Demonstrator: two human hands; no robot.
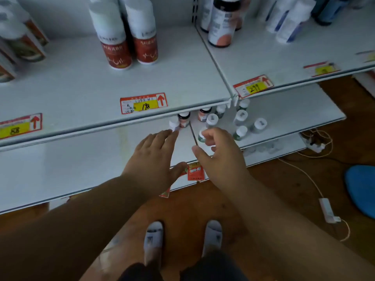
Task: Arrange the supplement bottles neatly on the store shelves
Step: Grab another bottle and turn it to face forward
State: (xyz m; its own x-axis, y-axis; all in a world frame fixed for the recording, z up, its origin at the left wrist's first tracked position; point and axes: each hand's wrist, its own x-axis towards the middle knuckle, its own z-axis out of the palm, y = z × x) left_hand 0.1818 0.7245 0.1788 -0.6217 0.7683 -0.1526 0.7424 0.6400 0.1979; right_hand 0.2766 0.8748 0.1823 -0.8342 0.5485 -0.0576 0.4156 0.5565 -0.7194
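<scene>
Upper shelf (81,88): bottles upright. Lower shelf (60,169): small bottles (240,117) scattered at 1 o'clock, unsorted. Left hand (154,157) fingers spread wide, empty; right hand (221,157) loosely curled, empty.

The upper shelf (121,82) hides the back of the lower shelf (60,159) and the tops of two orange bottles (184,119). The right hand (219,155) covers part of a green bottle (201,135). Tall bottles (129,33) are cut off at the top edge. Small print on the price tags (143,103) is unreadable.
</scene>
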